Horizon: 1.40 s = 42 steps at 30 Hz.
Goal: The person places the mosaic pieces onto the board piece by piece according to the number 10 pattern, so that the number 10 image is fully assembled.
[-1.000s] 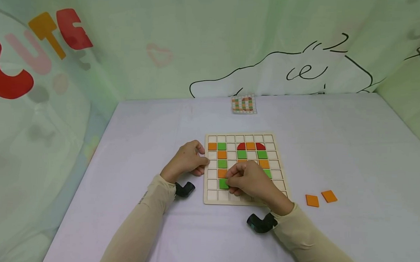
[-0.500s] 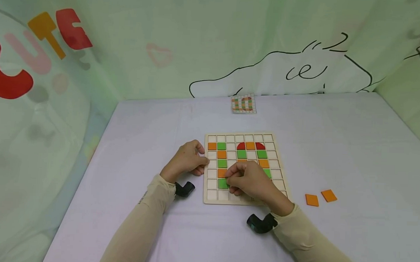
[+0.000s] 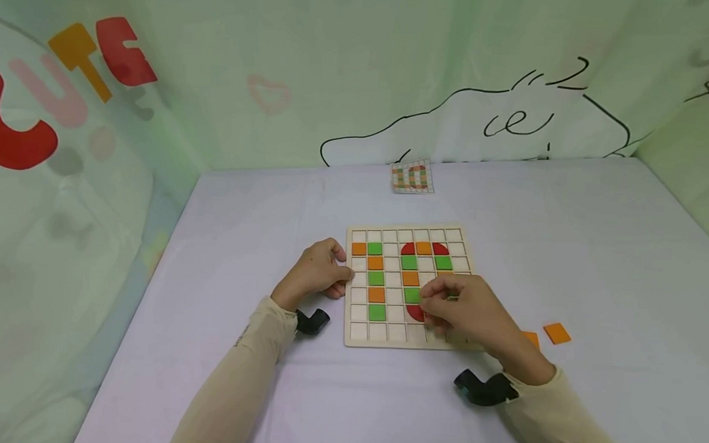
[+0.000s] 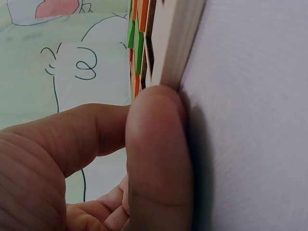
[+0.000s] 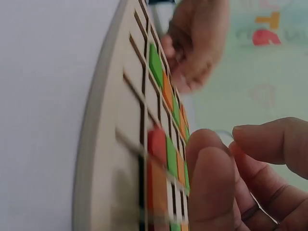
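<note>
A wooden grid board point(image 3: 379, 344) lies flat on the table, with green, orange and red tiles in its cells. My left hand point(image 3: 316, 267) rests at the board's left side; its thumb point(image 4: 159, 144) presses the edge in the left wrist view. Over the board's lower right part hovers my right hand point(image 3: 465, 311), beside a green tile point(image 3: 412, 295) and a rounded red tile point(image 3: 415, 313). In the right wrist view its thumb and index finger are apart, with nothing between them. An orange tile point(image 5: 157, 190) sits beside the red one there. My right hand hides some lower right cells.
Two loose orange tiles lie right of the board: one whole tile point(image 3: 557, 333), and another tile point(image 3: 531, 339) partly covered by the right wrist. A small patterned card point(image 3: 413, 176) is at the table's back edge. A printed curtain point(image 3: 266, 62) hangs behind.
My right hand has moved to the right over the board, uncovering orange, green and red tiles in a middle column. My left hand has stayed at the board's left edge.
</note>
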Each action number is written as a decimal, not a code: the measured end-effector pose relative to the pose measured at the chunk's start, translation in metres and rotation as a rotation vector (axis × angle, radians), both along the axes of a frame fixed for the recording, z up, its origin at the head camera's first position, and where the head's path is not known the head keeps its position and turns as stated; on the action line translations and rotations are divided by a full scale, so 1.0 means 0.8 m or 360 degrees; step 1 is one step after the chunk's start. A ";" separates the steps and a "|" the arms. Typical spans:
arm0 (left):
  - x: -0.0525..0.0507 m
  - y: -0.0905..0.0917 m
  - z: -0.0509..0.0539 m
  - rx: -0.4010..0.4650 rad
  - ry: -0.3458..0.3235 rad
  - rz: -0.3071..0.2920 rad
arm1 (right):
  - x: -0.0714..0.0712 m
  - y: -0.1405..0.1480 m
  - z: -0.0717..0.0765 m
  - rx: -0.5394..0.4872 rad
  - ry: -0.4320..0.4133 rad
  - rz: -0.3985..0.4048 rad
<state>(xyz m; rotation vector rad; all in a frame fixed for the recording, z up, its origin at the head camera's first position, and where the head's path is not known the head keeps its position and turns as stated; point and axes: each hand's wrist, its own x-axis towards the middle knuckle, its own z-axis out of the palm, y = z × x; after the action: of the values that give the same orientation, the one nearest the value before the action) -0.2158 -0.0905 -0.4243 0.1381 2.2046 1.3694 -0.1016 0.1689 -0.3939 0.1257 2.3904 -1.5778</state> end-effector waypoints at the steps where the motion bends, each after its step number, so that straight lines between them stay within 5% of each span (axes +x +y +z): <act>1: 0.000 0.000 0.000 -0.0001 -0.0002 -0.0001 | 0.004 0.011 0.001 0.0014 -0.0006 -0.0032; 8: 0.000 0.001 0.001 -0.0015 0.0002 -0.0007 | 0.032 0.093 -0.005 0.0170 -0.0064 -0.0260; 20: 0.001 0.001 0.001 -0.0027 -0.0017 0.0006 | 0.069 0.187 -0.015 0.0557 -0.0227 -0.0323; 34: 0.002 0.000 0.001 -0.0011 -0.0007 0.0003 | 0.073 0.203 -0.020 0.0708 -0.0298 -0.0246; 42: 0.003 0.000 0.000 0.0026 0.0014 0.0006 | 0.076 0.193 -0.017 0.0698 -0.0203 -0.0294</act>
<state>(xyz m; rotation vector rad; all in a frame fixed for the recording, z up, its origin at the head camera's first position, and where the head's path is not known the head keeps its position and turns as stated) -0.2134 -0.0908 -0.4246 0.1467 2.2023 1.3917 -0.0407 0.3235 -0.4078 0.5295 2.6414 -1.0461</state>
